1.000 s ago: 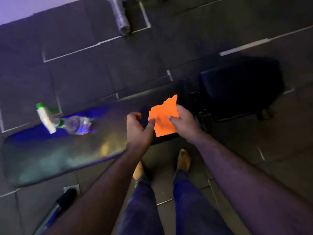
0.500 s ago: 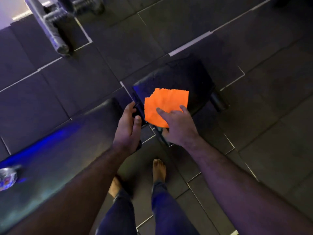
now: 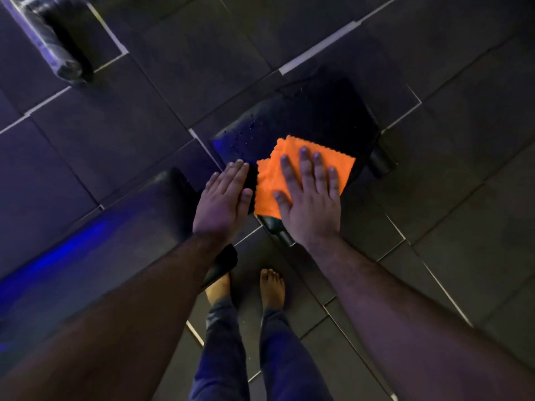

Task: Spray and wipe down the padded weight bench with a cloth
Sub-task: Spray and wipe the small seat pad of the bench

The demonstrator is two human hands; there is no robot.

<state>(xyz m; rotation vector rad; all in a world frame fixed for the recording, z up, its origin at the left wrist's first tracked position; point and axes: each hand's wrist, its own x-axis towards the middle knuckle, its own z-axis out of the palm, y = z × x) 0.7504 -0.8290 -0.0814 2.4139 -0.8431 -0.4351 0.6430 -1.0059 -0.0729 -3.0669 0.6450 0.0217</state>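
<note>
On the small seat pad (image 3: 318, 117) of the counter, an orange cloth (image 3: 270, 183) was pressed flat under the spread right hand (image 3: 311, 198), while the left hand (image 3: 223, 204), open and empty, was laid flat just beside it. Droplets were seen on the pad, so spraying was judged done there and wiping barely begun; the long pad (image 3: 101, 241) was cut off at the left, its wetness lost in the dim light, and no spray bottle was in view

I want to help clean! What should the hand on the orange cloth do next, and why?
Probably slide the right hand and orange cloth up-left across the seat pad. The cloth lies flat under spread fingers, and spray droplets sit unwiped just beyond it.
</note>
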